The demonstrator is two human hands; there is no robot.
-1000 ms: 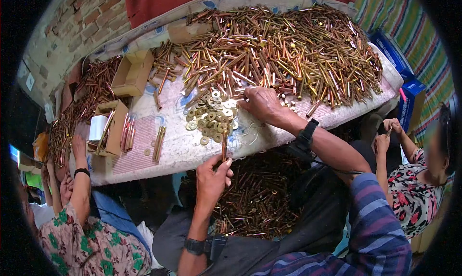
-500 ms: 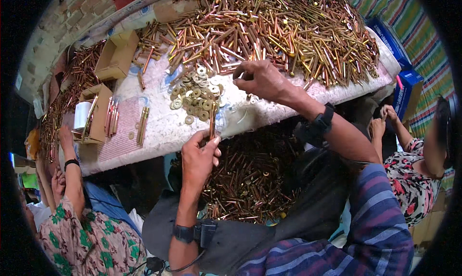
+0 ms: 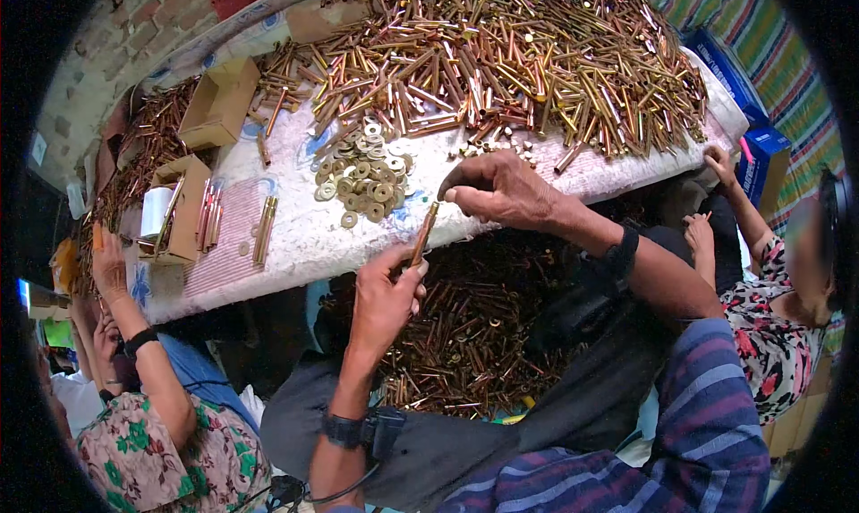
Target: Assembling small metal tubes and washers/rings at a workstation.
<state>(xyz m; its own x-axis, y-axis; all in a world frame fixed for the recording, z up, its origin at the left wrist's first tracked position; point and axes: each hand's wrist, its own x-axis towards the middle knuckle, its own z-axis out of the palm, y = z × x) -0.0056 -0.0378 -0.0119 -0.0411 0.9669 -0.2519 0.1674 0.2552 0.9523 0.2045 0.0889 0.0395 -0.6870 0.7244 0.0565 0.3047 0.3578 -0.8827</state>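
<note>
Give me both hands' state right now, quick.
Left hand: closed, holding a copper-coloured metal rod.
Right hand: fingers curled near the rod's upper end; can't tell if it grips anything.

Brick wall (image 3: pixel 139 34), cloth-covered table (image 3: pixel 300 264), colourful striped fabric (image 3: pixel 787 79).

Blue-and-purple striped sleeve (image 3: pixel 711 397), black wristbands (image 3: pixel 344 431), the left with a boxy unit (image 3: pixel 386 431), seemingly dark-grey trousers (image 3: pixel 447 448)

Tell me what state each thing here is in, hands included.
Left hand, closed around a metal rod
Metal rod, tilted, upper end free
Right hand, fingers curled near the rod's upper end; whether holding anything is unclear
Washers, loosely piled
Other rods, heaped
Back box, open
Front box, open, white cylinder inside
</note>
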